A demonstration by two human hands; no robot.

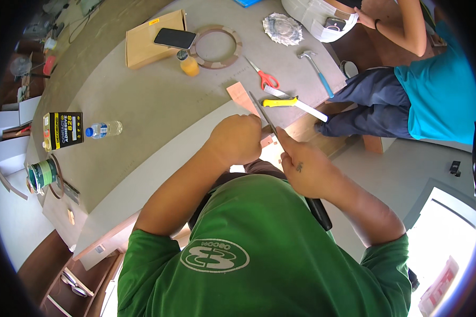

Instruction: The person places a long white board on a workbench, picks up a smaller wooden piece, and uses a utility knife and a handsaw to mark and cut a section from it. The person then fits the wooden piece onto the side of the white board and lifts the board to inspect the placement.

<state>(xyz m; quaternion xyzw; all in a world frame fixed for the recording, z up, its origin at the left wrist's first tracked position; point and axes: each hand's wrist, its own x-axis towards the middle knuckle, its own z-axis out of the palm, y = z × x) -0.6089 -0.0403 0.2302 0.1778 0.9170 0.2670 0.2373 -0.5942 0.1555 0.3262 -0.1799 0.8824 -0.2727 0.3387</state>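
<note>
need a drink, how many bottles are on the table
2: a clear water bottle lying beside the black and yellow can at the left, and a small orange bottle standing by the phone. Others may be hidden.

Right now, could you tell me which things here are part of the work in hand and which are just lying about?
In use:
- left hand, closed on a small pinkish wooden piece
- right hand, holding a thin metal file against that piece

Lying about:
- red-handled scissors
- hammer
- yellow utility knife
- phone on a cardboard box
- water bottle
- adhesive can
- wooden ring
</note>
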